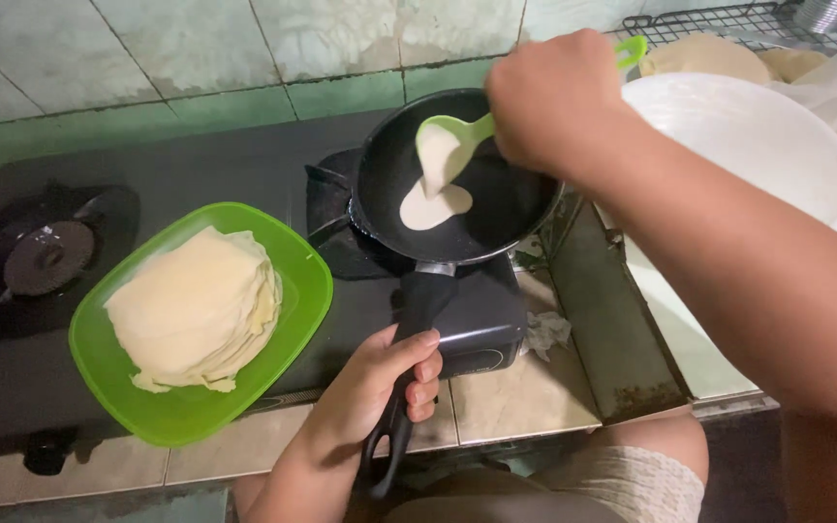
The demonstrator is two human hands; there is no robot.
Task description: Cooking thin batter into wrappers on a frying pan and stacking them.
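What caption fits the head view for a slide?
Right hand pours batter from green ladle into black pan; left hand grips its handle.

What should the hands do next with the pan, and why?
Probably tilt and swirl the pan, since the batter is only a small puddle under the ladle. The left hand already grips the handle, and the right hand holds the ladle.

Black pan: smooth, dark non-stick coating, matt plastic handle. Green ladle and plate: glossy plastic. Wall and table: worn glazed tiles.
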